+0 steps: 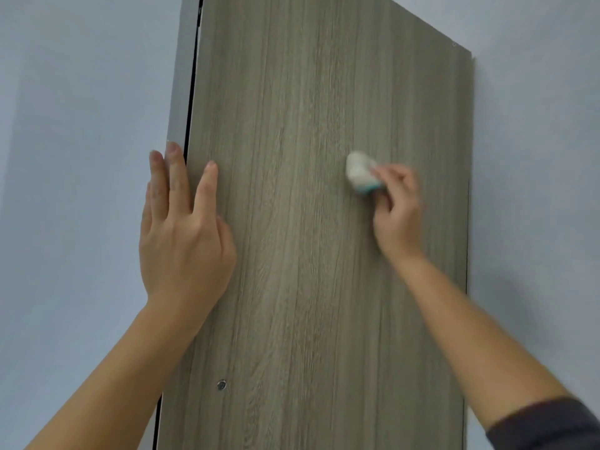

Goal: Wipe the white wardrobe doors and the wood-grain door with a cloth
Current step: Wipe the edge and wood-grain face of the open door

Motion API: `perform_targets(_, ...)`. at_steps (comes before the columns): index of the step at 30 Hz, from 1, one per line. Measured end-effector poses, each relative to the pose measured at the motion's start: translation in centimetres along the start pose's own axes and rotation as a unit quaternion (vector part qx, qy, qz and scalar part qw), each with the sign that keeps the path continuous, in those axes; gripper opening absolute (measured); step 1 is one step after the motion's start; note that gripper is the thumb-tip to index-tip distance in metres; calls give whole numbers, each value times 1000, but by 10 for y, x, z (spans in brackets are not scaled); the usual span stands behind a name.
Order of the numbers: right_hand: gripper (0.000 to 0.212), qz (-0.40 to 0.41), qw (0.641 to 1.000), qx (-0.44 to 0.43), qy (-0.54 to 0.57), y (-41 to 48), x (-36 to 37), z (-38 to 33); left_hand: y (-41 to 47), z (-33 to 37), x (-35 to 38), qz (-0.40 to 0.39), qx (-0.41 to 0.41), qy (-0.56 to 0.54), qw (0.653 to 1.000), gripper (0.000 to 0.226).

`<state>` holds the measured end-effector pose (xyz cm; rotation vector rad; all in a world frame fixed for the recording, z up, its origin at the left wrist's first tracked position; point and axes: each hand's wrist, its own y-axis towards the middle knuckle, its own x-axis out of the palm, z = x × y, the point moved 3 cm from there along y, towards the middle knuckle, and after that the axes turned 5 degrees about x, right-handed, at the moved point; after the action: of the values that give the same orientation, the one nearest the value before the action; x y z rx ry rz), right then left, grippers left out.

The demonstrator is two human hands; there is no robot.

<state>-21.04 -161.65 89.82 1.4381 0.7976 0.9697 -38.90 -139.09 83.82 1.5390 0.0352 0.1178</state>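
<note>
Head camera looks up a wood-grain door (302, 222). Near its right edge, the right hand (397, 212) pinches a bunched white cloth (360, 172) (teal trim) against the panel. At its left edge, the left hand (181, 235) rests flat, fingers straight.

Setting: indoor room, likely domestic. Evidence: wood-grain door (324, 222) with small metal fitting (221, 384), set among plain pale panels (74, 157).

Only one camera, worn on the person's head, faces the wood-grain door (308, 238) from near, and the left hand (183, 232) and right hand (397, 216) enter from below.
</note>
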Motion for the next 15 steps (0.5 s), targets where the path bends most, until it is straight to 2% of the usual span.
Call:
perform_targets(2, 32, 26, 999, 42, 6, 48, -1, 13, 0, 0, 0, -1, -3, -2, 1000, 53)
perform_targets(5, 33, 24, 999, 42, 6, 61, -3, 16, -2, -1, -1, 1, -2, -4, 1000, 52)
perform_targets(8, 34, -11, 1000, 22, 16, 2, -12, 15, -2, -1, -1, 2, -4, -6, 1000, 52)
perform_targets(12, 37, -71, 997, 5, 8, -127, -34, 20, -3, 0, -1, -1, -4, -7, 1000, 52)
perform_targets(15, 36, -97, 995, 10, -1, -150, -42, 26, -3, -1, 0, -7, 1, -5, 1000, 53)
